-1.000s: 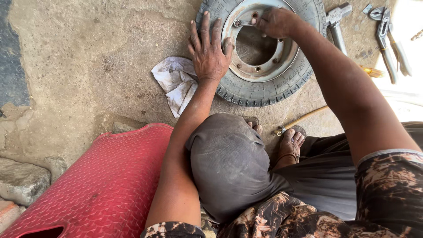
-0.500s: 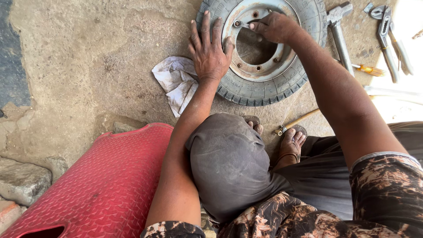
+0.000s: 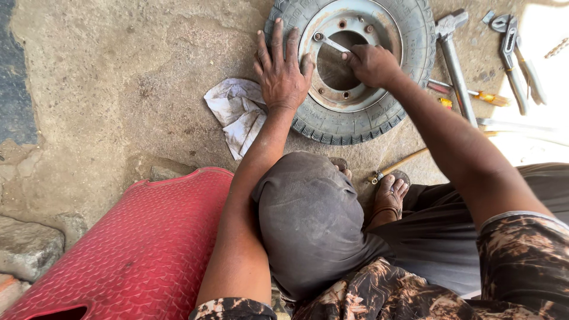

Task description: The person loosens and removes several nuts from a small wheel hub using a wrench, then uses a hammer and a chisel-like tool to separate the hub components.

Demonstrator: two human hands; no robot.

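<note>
Right hand (image 3: 372,64) is clenching spanner (image 3: 333,44) on rim bolt (image 3: 318,37); left hand (image 3: 281,71) is lying flat, unclenched, bracing tyre (image 3: 415,56). Seat spanner squarely.

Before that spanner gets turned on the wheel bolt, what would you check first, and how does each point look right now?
1. Left hand braces the tyre: ok, palm flat on it.
2. Right hand grips the spanner: ok.
3. Spanner head seated on the bolt: cannot tell, too small.
4. Wheel lies flat on the ground: ok.
5. Hammer and pliers lie apart from the hands: ok.
</note>
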